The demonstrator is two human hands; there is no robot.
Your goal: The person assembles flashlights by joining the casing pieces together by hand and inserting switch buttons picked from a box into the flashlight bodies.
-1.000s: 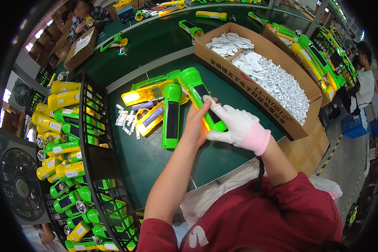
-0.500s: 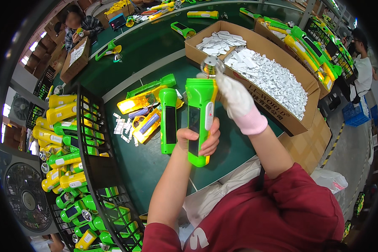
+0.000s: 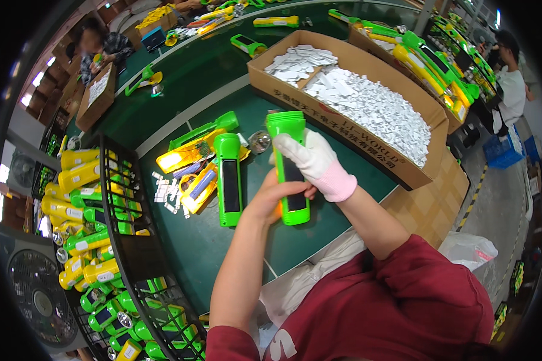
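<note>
Green and dark-panelled, the flashlight [image 3: 292, 172] is over the counter [image 3: 193, 253], the left hand [image 3: 273, 195] curled round its handle, thumb across the front. Half a second ago its white switch showed; the gloved right hand [image 3: 310, 157], then up by the silvery reflector [image 3: 259, 142], now clasps the neck, the reflector left of the head.

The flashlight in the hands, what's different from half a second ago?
The shiny reflector moved from above the flashlight to the left of its head. The gloved right hand came down onto its neck. Its dark panel faces up more. The left hand still holds it; the other flashlight stayed lying flat.
</note>
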